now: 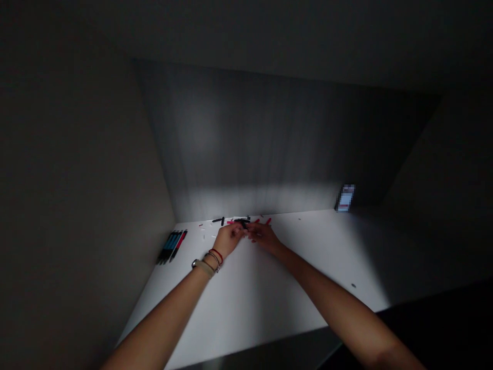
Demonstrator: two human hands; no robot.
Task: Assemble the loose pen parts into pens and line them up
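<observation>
My left hand, with bracelets and a band at its wrist, is closed in a pinch near the back of the white table. My right hand meets it fingertip to fingertip, closed too. Between the fingers shows a small black pen part, partly hidden by them. Just behind the hands lie loose black pen parts and red pen parts, along with tiny pieces too small to make out.
Several pens, blue-and-black and one red-and-black, lie side by side by the left wall. A phone leans against the back panel at the right. A small dark disc is on the white table near its front right.
</observation>
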